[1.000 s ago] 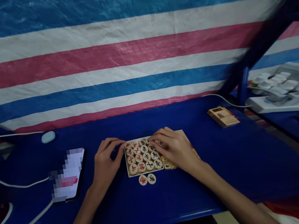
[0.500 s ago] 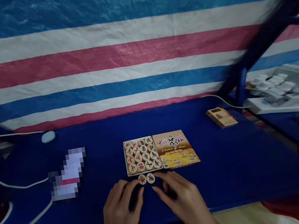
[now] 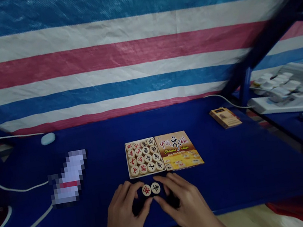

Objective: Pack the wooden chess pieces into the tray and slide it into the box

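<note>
Two chess pieces [image 3: 146, 190] sit nearer the surface's [image 3: 236, 169] front edge now. Left hand [image 3: 123, 213] and right hand [image 3: 187, 200] frame them, half-open fingers [image 3: 136, 187], grip unclear; uneven pressure could scatter them.

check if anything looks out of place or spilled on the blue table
Only the red-lettered piece and black-lettered piece stand out: they are outside the box, between the left hand and right hand, while the other visible pieces sit in rows inside. Nothing looks spilled or damaged.
</note>
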The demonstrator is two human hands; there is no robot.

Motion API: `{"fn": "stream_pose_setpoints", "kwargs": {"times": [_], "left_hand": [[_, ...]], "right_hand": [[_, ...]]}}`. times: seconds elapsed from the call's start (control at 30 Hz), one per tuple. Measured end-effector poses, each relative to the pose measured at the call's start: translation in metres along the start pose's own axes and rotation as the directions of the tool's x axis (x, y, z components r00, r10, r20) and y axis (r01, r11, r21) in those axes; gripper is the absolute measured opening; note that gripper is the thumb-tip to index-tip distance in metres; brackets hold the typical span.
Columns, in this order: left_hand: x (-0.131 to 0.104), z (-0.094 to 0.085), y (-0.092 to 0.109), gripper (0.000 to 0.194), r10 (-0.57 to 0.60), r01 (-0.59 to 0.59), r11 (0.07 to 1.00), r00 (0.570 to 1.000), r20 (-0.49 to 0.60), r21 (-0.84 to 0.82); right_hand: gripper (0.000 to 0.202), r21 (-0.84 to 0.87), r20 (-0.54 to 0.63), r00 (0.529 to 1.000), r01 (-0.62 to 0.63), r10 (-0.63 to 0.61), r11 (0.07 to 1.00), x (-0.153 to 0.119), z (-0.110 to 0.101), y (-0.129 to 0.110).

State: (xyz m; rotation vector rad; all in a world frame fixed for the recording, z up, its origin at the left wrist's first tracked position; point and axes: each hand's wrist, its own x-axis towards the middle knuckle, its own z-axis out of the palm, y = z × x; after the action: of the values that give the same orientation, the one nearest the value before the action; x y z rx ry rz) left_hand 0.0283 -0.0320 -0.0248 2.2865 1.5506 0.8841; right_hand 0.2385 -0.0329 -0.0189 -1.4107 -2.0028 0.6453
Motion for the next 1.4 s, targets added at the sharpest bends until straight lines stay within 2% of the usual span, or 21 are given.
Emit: {"fn": "stream_pose_setpoints", "kwargs": {"times": [0.13,0.27,0.33,0.43,0.53,0.6,0.73,0.9,1.2,1.4], "left_hand": [[-0.001,0.000,-0.003,0.019,-0.013,0.015,0.999,0.999,0.039,-0.037],[-0.001,-0.002,-0.004,0.030,-0.027,0.029,0.997,0.999,0.031,-0.070],[0.000,-0.004,-0.004,0.036,-0.011,0.013,0.996,1.000,0.027,-0.094],[0.003,-0.008,-0.003,0.026,0.004,0.005,0.990,0.998,0.065,-0.138],[0.004,-0.010,-0.002,0.017,0.003,0.012,0.987,0.996,0.090,-0.159],[0.004,-0.009,-0.001,0.017,0.000,0.015,0.986,0.996,0.091,-0.167],[0.008,-0.005,0.003,0.024,-0.041,0.052,0.967,0.998,0.048,-0.250],[0.019,-0.003,0.004,0.024,-0.056,0.048,0.926,0.998,-0.011,-0.373],[0.017,-0.007,0.006,0.027,-0.046,0.024,0.930,0.998,-0.049,-0.366],[0.020,-0.010,0.006,0.026,-0.062,0.029,0.931,0.995,-0.078,-0.365]], "right_hand": [[0.026,-0.009,0.043,0.999,0.010,-0.009,1.000,0.002,-0.002,-0.001],[0.037,0.029,0.112,0.994,0.009,-0.013,1.000,0.002,-0.008,-0.003],[0.040,0.041,0.079,0.997,0.003,-0.006,0.999,0.000,-0.008,-0.002],[0.032,0.042,0.010,1.000,-0.002,0.002,0.999,-0.003,-0.002,0.003],[0.023,0.051,0.004,1.000,0.013,-0.013,0.999,-0.003,0.001,0.006],[0.024,0.061,0.020,0.999,0.024,-0.026,0.998,-0.002,-0.001,0.005],[0.030,0.101,0.003,0.998,0.057,-0.058,0.993,0.005,-0.007,0.002],[0.038,0.106,-0.094,0.988,0.132,-0.122,0.986,0.010,-0.006,0.005],[0.032,0.181,-0.111,0.992,0.087,-0.068,0.980,0.005,-0.003,0.006],[0.039,0.195,-0.113,0.985,0.149,-0.129,0.970,0.011,-0.007,0.002]]}}
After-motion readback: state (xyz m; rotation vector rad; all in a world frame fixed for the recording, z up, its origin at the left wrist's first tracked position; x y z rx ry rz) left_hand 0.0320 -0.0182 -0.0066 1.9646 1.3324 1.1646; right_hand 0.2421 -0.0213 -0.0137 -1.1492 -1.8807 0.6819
